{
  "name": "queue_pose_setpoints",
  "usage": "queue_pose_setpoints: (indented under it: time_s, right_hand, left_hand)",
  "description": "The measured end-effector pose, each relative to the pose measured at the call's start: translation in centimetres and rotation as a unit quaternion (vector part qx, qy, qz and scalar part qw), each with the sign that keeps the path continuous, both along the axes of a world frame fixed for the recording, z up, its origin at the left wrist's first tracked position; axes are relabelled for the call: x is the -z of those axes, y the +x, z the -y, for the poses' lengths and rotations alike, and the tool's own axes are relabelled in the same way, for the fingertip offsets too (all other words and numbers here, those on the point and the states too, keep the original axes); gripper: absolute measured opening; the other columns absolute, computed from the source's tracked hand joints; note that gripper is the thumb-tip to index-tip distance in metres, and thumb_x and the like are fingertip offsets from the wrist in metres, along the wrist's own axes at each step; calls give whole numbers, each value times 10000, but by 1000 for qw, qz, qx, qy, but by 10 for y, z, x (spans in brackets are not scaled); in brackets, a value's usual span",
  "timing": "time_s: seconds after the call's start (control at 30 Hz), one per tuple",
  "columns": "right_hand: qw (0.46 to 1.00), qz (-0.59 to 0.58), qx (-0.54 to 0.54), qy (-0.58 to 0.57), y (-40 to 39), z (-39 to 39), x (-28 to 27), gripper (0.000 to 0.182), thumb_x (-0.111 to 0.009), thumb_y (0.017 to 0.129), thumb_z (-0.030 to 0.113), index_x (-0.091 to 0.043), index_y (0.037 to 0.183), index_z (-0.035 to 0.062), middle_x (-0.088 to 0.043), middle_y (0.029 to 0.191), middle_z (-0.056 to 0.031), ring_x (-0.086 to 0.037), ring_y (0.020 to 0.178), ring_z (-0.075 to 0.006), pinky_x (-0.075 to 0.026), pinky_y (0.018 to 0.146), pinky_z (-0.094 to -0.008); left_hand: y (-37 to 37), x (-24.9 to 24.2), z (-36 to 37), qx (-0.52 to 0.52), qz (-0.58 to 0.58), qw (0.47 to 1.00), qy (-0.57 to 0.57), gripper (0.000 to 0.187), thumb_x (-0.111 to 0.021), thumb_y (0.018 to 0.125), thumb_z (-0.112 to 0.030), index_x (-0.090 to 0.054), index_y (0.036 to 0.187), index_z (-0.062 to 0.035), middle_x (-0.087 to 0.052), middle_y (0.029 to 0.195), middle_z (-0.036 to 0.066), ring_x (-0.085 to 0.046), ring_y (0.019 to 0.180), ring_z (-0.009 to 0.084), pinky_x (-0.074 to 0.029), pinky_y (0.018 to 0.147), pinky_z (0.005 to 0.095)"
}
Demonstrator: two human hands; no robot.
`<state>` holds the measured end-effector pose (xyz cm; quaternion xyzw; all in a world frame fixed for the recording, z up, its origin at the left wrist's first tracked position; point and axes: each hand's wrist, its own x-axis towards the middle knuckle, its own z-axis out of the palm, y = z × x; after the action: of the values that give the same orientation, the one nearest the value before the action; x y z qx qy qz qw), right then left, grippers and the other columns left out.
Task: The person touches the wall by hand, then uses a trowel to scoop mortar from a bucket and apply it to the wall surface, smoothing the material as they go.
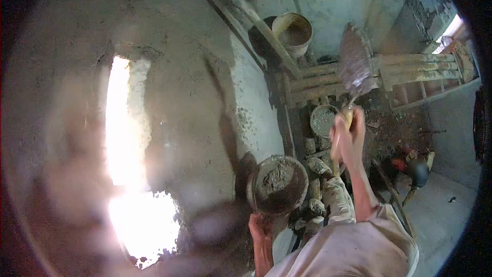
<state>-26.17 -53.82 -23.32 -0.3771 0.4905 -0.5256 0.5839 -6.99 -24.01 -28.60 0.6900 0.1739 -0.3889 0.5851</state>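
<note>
My right hand [349,132] is closed round the handle of a trowel [355,64], its broad blade wet with grey mortar and pointing away from me. In my left hand [260,228], low in the view, is the near edge of a round pan [302,192]. A heap of mortar [277,178] lies inside that pan. The plastered wall [189,113] rises close on the left of the pan. Part of my left hand's grip is hidden beneath the pan.
A bucket [298,50] stands near the far wall, behind a slanting plank [256,23]. Below, a second container of mortar [324,120] sits past scaffold poles [315,83]. Another person [416,170] is down at the right. Bright light enters through a wall opening [120,123].
</note>
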Motion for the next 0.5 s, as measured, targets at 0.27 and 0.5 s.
queue_pose_setpoints:
  time_s: [0.27, 0.5]
  right_hand:
    - [993, -93, -70, -15, 253, 45, 54, 211, -478, 932, 195, -486, 1050, 20, -572, 933, -204, -557, 959, -340, -455, 756, -442]
    - [864, 60, -439, -240, 185, -160, -74, 486, -690, 860, 247, -471, 1195, -29, -574, 984, -186, -600, 952, -262, -474, 865, -378]
  left_hand:
    - [-11, -26, -12, -95, -43, 992, 65, 74, -587, 762, -197, -539, 775, -142, -526, 736, -6, -536, 703, 164, -441, 586, 324]
    - [-1, -18, -25, -59, -1, 998, 14, 107, -538, 825, -230, -535, 765, -142, -534, 773, 28, -502, 696, 183, -456, 645, 347]
